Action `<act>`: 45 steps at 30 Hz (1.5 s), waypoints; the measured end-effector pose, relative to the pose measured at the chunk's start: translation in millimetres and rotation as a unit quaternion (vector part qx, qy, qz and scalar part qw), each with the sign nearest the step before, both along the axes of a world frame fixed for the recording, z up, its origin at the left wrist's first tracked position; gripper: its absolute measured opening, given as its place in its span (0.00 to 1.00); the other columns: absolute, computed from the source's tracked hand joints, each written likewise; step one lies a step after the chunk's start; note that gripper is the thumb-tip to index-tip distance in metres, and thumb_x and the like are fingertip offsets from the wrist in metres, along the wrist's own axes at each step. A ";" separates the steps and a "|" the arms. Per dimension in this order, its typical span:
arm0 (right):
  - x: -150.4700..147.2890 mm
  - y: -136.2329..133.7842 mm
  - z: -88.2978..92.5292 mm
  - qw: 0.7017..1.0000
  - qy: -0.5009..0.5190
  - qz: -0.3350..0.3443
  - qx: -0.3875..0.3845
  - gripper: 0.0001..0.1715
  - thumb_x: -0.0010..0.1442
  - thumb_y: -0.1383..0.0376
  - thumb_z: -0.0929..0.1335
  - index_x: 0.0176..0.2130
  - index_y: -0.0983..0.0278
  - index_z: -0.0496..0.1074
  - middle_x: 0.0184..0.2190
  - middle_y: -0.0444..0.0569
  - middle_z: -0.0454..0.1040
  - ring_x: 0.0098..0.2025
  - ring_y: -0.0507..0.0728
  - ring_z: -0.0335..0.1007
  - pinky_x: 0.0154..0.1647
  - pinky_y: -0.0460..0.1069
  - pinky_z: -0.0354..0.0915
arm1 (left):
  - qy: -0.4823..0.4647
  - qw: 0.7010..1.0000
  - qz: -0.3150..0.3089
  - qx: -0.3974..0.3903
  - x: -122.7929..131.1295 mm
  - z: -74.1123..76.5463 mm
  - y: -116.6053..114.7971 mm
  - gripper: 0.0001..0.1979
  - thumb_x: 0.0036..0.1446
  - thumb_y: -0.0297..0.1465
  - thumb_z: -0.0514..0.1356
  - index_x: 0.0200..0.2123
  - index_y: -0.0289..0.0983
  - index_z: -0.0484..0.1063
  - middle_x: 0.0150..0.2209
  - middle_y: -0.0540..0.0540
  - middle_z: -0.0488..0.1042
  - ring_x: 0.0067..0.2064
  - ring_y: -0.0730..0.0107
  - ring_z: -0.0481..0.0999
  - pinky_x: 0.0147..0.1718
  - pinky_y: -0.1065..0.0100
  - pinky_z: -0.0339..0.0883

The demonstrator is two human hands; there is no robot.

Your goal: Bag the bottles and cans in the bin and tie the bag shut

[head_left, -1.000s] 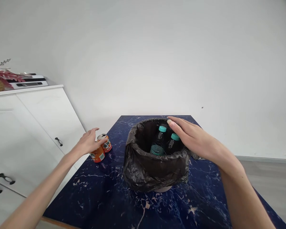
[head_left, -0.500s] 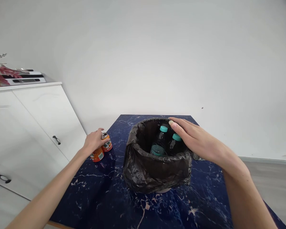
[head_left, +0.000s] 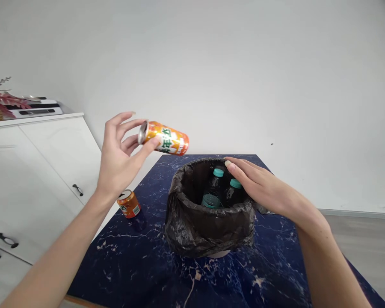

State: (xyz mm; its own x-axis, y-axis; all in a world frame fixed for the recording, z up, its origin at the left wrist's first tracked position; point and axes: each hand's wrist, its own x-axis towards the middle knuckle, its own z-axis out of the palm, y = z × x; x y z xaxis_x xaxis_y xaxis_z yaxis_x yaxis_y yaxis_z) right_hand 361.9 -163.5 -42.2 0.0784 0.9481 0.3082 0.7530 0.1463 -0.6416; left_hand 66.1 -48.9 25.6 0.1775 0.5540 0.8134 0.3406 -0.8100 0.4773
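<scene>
My left hand (head_left: 120, 149) is closed on an orange drink can (head_left: 168, 139), pinched near its open top between thumb and fingers. The can is tipped on its side in the air, up and left of the bin, with its base pointing right. A second orange can (head_left: 129, 204) stands upright on the table behind my left wrist. My right hand (head_left: 256, 179) lies with straight fingers along the right rim of a trash bin (head_left: 208, 231) lined with a black plastic bag. Two clear bottles with teal caps (head_left: 218, 172) stand inside the bin, their lower parts hidden.
The bin stands on a blue marble-patterned table (head_left: 147, 265) against a white wall (head_left: 244, 77). A white cabinet (head_left: 54, 171) with black handles borders the table on the left. Pink flowers (head_left: 6, 102) and a white and black device (head_left: 38, 110) sit on the cabinet.
My left hand has lifted one can off the table, up and to the right, and the can has tipped sideways. My right hand stays on the bin rim.
</scene>
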 end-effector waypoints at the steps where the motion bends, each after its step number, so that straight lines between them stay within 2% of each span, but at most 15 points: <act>1: 0.4 0.4 -0.2 1.000 -0.001 0.001 0.002 0.43 0.73 0.33 0.53 0.70 0.51 0.68 0.73 0.46 0.68 0.74 0.70 0.64 0.77 0.69 0.58 | 0.026 0.999 -0.019 0.002 8.1 6.2 -10.1 0.34 0.61 0.38 0.73 0.65 0.50 0.62 0.63 0.45 0.76 0.59 0.56 0.83 0.62 0.52 0.78; 4: 1.8 1.5 -0.2 1.000 -0.004 0.010 0.009 0.42 0.74 0.34 0.53 0.69 0.51 0.69 0.73 0.47 0.68 0.73 0.70 0.65 0.76 0.69 0.58 | 0.143 0.987 -0.071 -0.023 26.6 16.0 -31.3 0.39 0.56 0.38 0.76 0.67 0.51 0.62 0.58 0.47 0.79 0.58 0.54 0.84 0.59 0.54 0.80; 7: 3.7 2.3 0.5 1.000 -0.009 0.023 0.009 0.42 0.74 0.35 0.53 0.70 0.52 0.68 0.73 0.48 0.67 0.74 0.70 0.64 0.77 0.69 0.58 | 0.288 0.948 -0.107 -0.080 40.0 16.6 -37.3 0.40 0.58 0.42 0.75 0.69 0.53 0.62 0.58 0.46 0.81 0.60 0.51 0.82 0.58 0.54 0.79; 11: 5.5 1.3 1.8 1.000 -0.004 0.029 0.005 0.42 0.74 0.35 0.54 0.71 0.53 0.66 0.73 0.49 0.68 0.73 0.70 0.65 0.76 0.69 0.58 | 0.424 0.891 -0.107 -0.120 58.2 8.4 -27.4 0.42 0.59 0.44 0.72 0.72 0.51 0.60 0.59 0.44 0.82 0.61 0.49 0.81 0.57 0.54 0.76; 16: 6.1 -2.7 2.8 0.999 0.002 0.032 0.010 0.42 0.74 0.35 0.54 0.72 0.51 0.66 0.74 0.47 0.67 0.75 0.70 0.61 0.75 0.69 0.60 | 0.504 0.840 -0.135 -0.146 77.3 -7.6 -6.2 0.39 0.56 0.42 0.73 0.69 0.48 0.67 0.56 0.43 0.83 0.57 0.51 0.83 0.51 0.59 0.76; 18: 6.0 -3.9 3.3 0.999 0.002 0.034 0.006 0.43 0.73 0.34 0.53 0.72 0.50 0.66 0.74 0.47 0.66 0.76 0.71 0.60 0.75 0.68 0.61 | 0.511 0.837 -0.139 -0.139 80.7 -11.8 -2.1 0.37 0.54 0.39 0.74 0.67 0.46 0.70 0.57 0.42 0.82 0.58 0.51 0.82 0.52 0.59 0.75; 20: 5.9 -4.4 3.9 0.999 0.003 0.034 0.003 0.44 0.73 0.33 0.53 0.73 0.50 0.66 0.74 0.47 0.66 0.75 0.71 0.61 0.75 0.69 0.60 | 0.497 0.849 -0.128 -0.127 81.7 -13.1 -3.4 0.35 0.54 0.38 0.74 0.64 0.45 0.72 0.60 0.42 0.80 0.60 0.50 0.81 0.54 0.58 0.75; 24: 5.9 -4.4 4.7 1.000 0.002 0.030 -0.004 0.44 0.73 0.33 0.53 0.72 0.51 0.66 0.74 0.46 0.66 0.75 0.70 0.61 0.75 0.68 0.61 | 0.406 0.908 -0.071 -0.076 76.5 -9.2 -17.6 0.25 0.60 0.41 0.71 0.58 0.44 0.76 0.61 0.44 0.80 0.61 0.51 0.79 0.58 0.55 0.73; 28: 6.8 -4.0 3.9 1.000 0.004 0.031 -0.001 0.44 0.73 0.32 0.54 0.72 0.49 0.66 0.74 0.45 0.66 0.75 0.71 0.62 0.75 0.68 0.61 | 0.262 0.964 0.025 -0.021 52.0 -8.7 -20.7 0.15 0.68 0.42 0.63 0.54 0.43 0.78 0.58 0.45 0.82 0.60 0.54 0.79 0.62 0.54 0.71; 31: 7.4 -3.6 3.3 1.000 0.000 0.028 -0.005 0.44 0.72 0.32 0.54 0.72 0.49 0.66 0.74 0.45 0.66 0.75 0.71 0.62 0.75 0.68 0.61 | 0.210 0.970 0.117 -0.025 14.3 -18.6 -3.3 0.18 0.71 0.43 0.58 0.57 0.43 0.76 0.61 0.44 0.80 0.63 0.52 0.77 0.65 0.52 0.68; 33: 7.0 -3.9 3.0 1.000 -0.002 0.027 -0.007 0.44 0.72 0.32 0.54 0.72 0.49 0.67 0.74 0.44 0.66 0.75 0.71 0.62 0.75 0.68 0.61 | 0.251 0.947 0.188 -0.067 -18.2 -31.5 14.3 0.24 0.70 0.48 0.55 0.60 0.41 0.74 0.63 0.40 0.77 0.64 0.45 0.75 0.65 0.48 0.68; 35: 5.9 -4.7 2.7 1.000 -0.005 0.025 -0.002 0.43 0.73 0.32 0.54 0.72 0.48 0.67 0.74 0.44 0.66 0.75 0.71 0.62 0.75 0.68 0.61 | 0.323 0.908 0.232 -0.130 -52.9 -49.4 32.2 0.34 0.66 0.55 0.54 0.62 0.37 0.72 0.65 0.35 0.74 0.66 0.39 0.73 0.65 0.45 0.67; 39: 3.2 -6.5 1.3 1.000 -0.006 0.020 0.009 0.43 0.73 0.32 0.54 0.71 0.48 0.68 0.74 0.44 0.66 0.75 0.72 0.61 0.74 0.68 0.63 | 0.424 0.829 0.274 -0.241 -114.1 -92.4 57.6 0.51 0.54 0.65 0.58 0.68 0.33 0.65 0.68 0.27 0.70 0.68 0.30 0.70 0.62 0.44 0.69; 42: 2.1 -6.5 0.4 1.000 -0.007 0.018 0.008 0.43 0.72 0.32 0.54 0.71 0.48 0.68 0.74 0.44 0.66 0.75 0.72 0.61 0.74 0.68 0.62 | 0.441 0.812 0.270 -0.273 -141.9 -118.1 64.0 0.50 0.52 0.64 0.60 0.67 0.34 0.66 0.64 0.27 0.75 0.62 0.32 0.76 0.56 0.48 0.73; 45: 1.3 -6.0 0.5 1.000 -0.006 0.016 -0.006 0.45 0.72 0.31 0.54 0.72 0.49 0.67 0.75 0.44 0.65 0.76 0.71 0.59 0.77 0.69 0.58 | 0.435 0.815 0.266 -0.277 -152.1 -132.8 62.5 0.41 0.58 0.59 0.56 0.65 0.36 0.66 0.63 0.30 0.76 0.60 0.38 0.79 0.51 0.54 0.75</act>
